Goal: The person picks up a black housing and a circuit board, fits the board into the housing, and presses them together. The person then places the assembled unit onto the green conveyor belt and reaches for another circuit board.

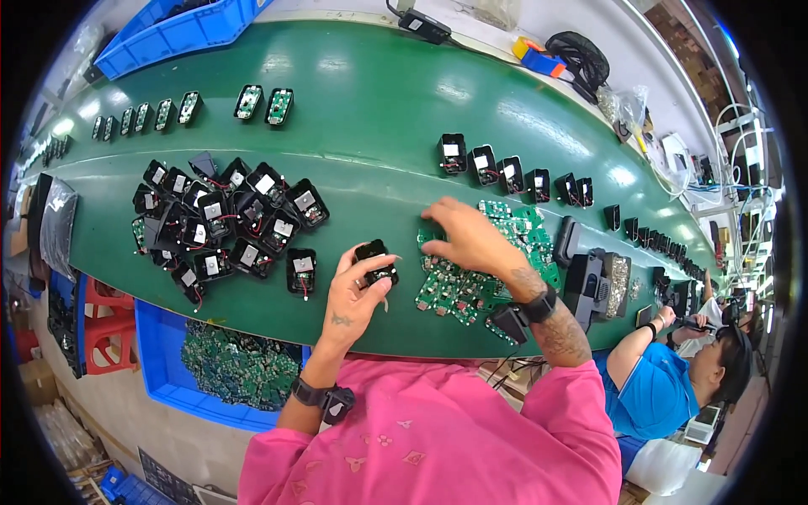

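Note:
My left hand (347, 295) is closed around a small black plastic housing (370, 251), fingers over its top and thumb against its lower side. Over the left edge of a heap of green circuit boards (522, 231), my right hand (467, 236) hovers with thumb and fingers apart. No board shows between those fingers, though their undersides are partly hidden. To the left of my left hand stands a single black housing (301, 271) with a white part and red wires inside. Beyond it lies a pile of similar housings (215, 206).
Housings with boards (248, 102) line the far side of the green table (370, 93). Another row (482, 165) curves away right. A black device (585, 286) flanks the board heap. A blue bin (160, 374) of boards sits below the front edge. A co-worker (652, 387) sits at right.

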`<state>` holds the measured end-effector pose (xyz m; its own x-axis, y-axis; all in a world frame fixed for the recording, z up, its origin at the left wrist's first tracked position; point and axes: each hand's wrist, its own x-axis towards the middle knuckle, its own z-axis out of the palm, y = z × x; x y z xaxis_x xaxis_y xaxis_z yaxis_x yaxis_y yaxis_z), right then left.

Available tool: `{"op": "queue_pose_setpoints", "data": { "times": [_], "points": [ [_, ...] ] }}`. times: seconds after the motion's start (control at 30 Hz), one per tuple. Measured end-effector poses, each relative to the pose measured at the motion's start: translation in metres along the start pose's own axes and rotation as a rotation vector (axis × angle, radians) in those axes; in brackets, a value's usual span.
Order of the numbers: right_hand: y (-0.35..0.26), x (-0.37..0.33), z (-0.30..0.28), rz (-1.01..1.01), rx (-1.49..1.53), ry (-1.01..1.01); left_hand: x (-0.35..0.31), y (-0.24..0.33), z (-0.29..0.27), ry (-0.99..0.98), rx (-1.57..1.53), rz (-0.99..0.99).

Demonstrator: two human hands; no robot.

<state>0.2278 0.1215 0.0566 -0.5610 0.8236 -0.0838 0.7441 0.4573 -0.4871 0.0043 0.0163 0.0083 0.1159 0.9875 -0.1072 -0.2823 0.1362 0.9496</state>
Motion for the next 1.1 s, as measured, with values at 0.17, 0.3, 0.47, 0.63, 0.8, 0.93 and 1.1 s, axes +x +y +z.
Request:
{"op": "queue_pose_setpoints", "data": {
  "times": [0.17, 0.3, 0.47, 0.63, 0.8, 0.93, 1.1],
  "points": [
    [-0.004, 0.023, -0.006, 0.047, 0.042, -0.185, -0.005, 0.000, -0.003, 0.042, 0.176, 0.007],
    [0.017, 0.020, -0.009, -0.195, -0.070, 0.026, -0.004, -0.015, -0.003, 0.145, 0.182, 0.080],
    [-0.013, -0.008, -0.048, 0.311, 0.703, 0.162, 0.000, -0.007, 0.003, 0.164, 0.166, 0.106],
    [-0.028, -0.059, -0.013, 0.253, 1.393, 0.070, 0.004, -0.007, 0.011, 0.135, 0.272, 0.200],
    [-0.056, -0.072, 0.044, 0.457, 0.920, 0.426, 0.011, -0.012, 0.029, 0.101, 0.206, 0.079],
    [-0.072, -0.091, 0.066, 0.214, 0.477, 0.422, 0.009, -0.021, 0.036, 0.285, 0.086, 0.047],
    [-0.066, -0.118, 0.074, 0.146, 0.285, 0.365, 0.011, -0.014, 0.031, 0.332, 0.034, 0.146]
  ]
}}
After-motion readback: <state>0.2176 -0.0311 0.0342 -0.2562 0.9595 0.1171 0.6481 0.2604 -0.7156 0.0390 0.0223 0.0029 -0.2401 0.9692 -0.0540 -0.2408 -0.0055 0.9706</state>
